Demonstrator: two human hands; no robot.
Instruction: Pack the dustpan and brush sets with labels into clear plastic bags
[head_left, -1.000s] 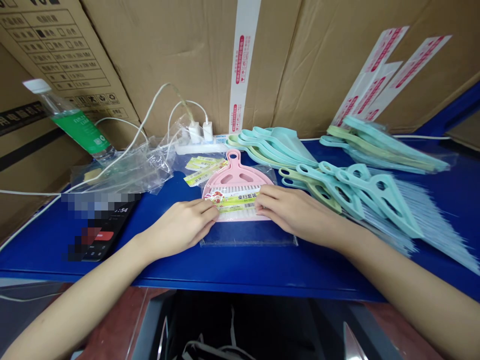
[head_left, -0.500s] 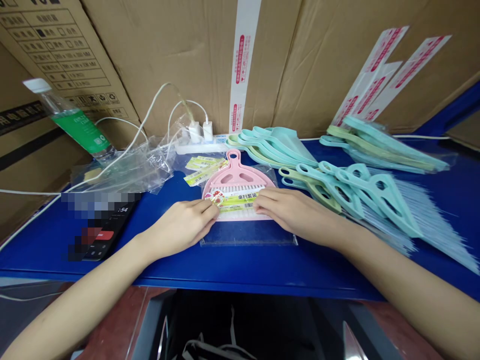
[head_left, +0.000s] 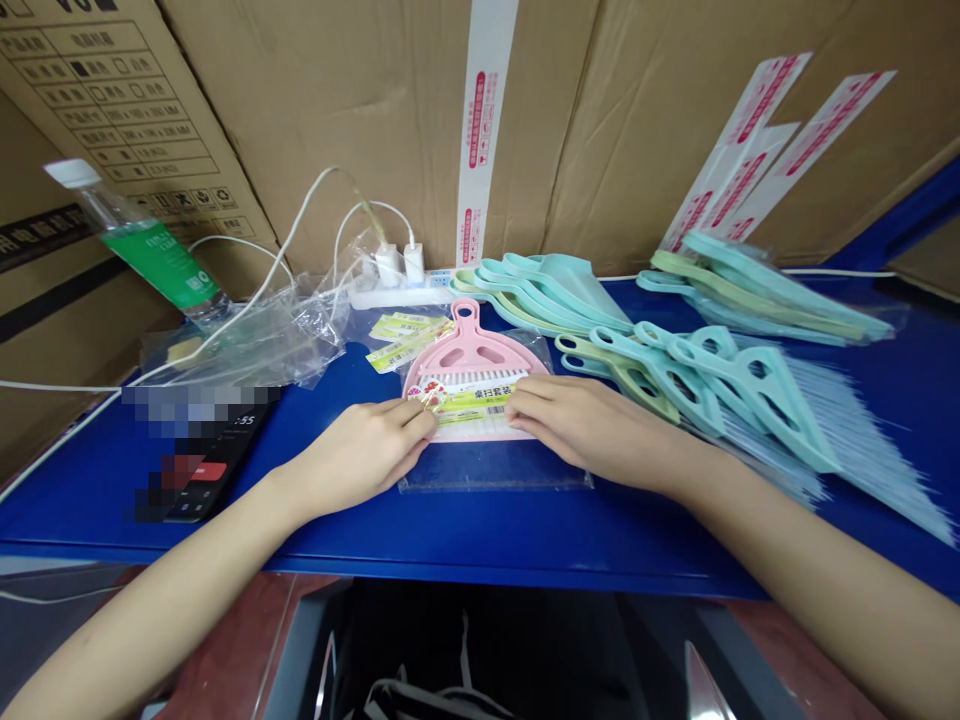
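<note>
A pink dustpan and brush set [head_left: 499, 352] lies on the blue table inside a clear plastic bag [head_left: 495, 470], its handle pointing away from me. Across the white bristles sits a yellow-green and white label card [head_left: 472, 397]. My left hand [head_left: 382, 445] has its fingers closed at the card's left end, and my right hand [head_left: 581, 420] pinches the right end. The fingertips of both hands rest over the card and the bag, partly hidden by the knuckles. More label cards [head_left: 401, 348] lie just behind, to the left of the pink handle.
Green and turquoise brushes [head_left: 757, 390] lie at the right. Dustpans [head_left: 555, 290] are stacked behind, with further ones [head_left: 765, 290] at the back right. On the left are a phone [head_left: 217, 460], plastic bags [head_left: 277, 330], cables and a bottle [head_left: 161, 260]. A power strip [head_left: 405, 290] stands behind.
</note>
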